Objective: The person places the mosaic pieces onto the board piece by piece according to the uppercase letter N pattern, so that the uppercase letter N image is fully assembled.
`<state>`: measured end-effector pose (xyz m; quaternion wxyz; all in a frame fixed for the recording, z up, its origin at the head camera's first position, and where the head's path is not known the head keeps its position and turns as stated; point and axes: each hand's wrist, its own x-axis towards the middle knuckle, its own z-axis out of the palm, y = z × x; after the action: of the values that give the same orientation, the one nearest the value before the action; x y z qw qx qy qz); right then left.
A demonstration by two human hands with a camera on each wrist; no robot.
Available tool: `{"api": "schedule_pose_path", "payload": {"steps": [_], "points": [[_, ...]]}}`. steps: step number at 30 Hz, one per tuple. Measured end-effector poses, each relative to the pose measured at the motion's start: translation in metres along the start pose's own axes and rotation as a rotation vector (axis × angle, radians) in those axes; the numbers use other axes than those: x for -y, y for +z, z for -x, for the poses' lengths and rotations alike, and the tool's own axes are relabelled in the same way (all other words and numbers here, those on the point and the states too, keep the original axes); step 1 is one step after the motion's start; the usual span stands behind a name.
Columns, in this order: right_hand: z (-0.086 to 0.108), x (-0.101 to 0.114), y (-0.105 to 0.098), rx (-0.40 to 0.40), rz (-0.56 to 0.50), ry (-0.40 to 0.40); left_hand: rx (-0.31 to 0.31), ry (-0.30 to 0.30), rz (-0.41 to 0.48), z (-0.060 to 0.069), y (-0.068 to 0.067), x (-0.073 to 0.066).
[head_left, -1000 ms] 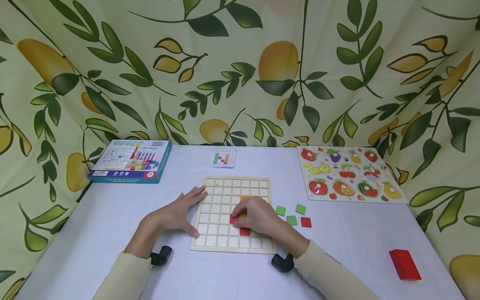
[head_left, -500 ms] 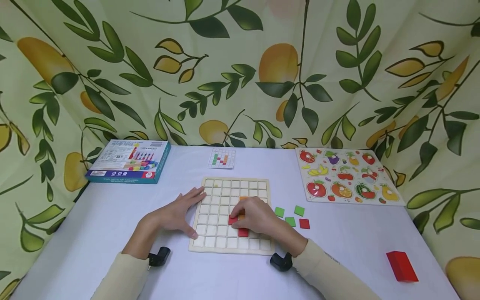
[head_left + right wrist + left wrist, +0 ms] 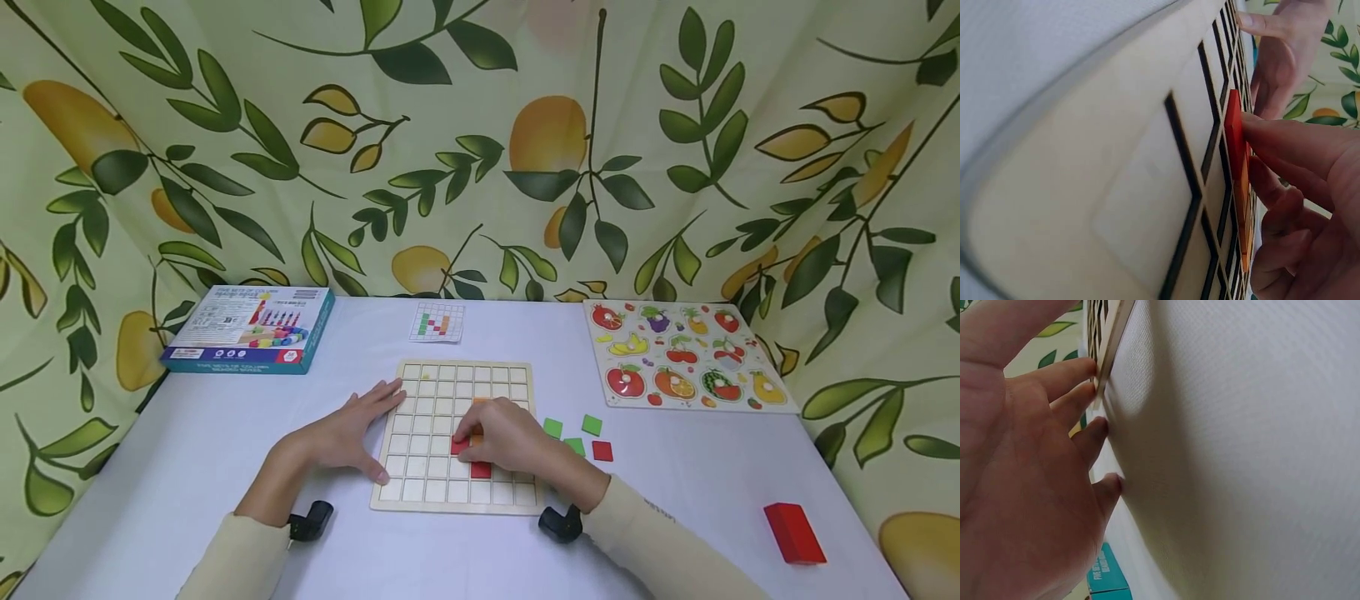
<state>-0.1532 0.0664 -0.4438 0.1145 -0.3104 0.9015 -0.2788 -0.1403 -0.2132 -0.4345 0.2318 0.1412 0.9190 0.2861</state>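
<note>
A pale wooden grid board (image 3: pixel 420 495) lies flat on the table in the head view. With thumb and fingers, my right hand (image 3: pixel 508 435) pinches a red square tile (image 3: pixel 457 448) down at a cell near the board's middle. Another red tile (image 3: pixel 481 471) sits one row nearer, and an orange tile (image 3: pixel 1245 197) shows in the right wrist view. The hand partly hides the orange tiles. Fingers spread, my left hand (image 3: pixel 341 435) rests along the board's left edge, its thumb on the near left corner.
Several green tiles (image 3: pixel 592 425) and a red tile (image 3: pixel 602 451) lie right of the board. Behind it is a pattern card (image 3: pixel 453 333). A teal-edged box (image 3: pixel 243 367) stands back left, a fruit puzzle (image 3: pixel 693 354) back right, and a red block (image 3: pixel 795 533) near right.
The head view has shifted a little, so the board and table things appear slightly lower and further left. Both hands keep their places on the board.
</note>
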Motion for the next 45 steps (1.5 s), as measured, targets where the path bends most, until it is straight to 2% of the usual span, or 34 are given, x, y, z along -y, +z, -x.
{"api": "schedule_pose_path", "payload": {"steps": [7,11,19,27,35,45], "points": [[-0.001,-0.009,-0.005,0.092,-0.055,-0.058,0.002,0.010,-0.002,0.002,-0.002,-0.001],[0.002,-0.013,-0.012,0.106,-0.087,-0.087,0.003,0.025,-0.006,0.002,-0.002,-0.002],[0.027,-0.029,-0.033,0.049,-0.145,-0.048,0.013,0.019,0.001,0.001,0.001,-0.001],[0.062,-0.065,-0.052,-0.001,-0.146,-0.006,0.012,-0.007,-0.007,0.000,0.003,0.001],[0.097,-0.094,-0.073,-0.088,-0.149,0.031,-0.004,-0.003,-0.022,0.000,0.001,0.000],[0.128,-0.116,-0.078,-0.095,-0.174,0.124,0.002,-0.010,-0.017,-0.001,0.001,-0.001]]}}
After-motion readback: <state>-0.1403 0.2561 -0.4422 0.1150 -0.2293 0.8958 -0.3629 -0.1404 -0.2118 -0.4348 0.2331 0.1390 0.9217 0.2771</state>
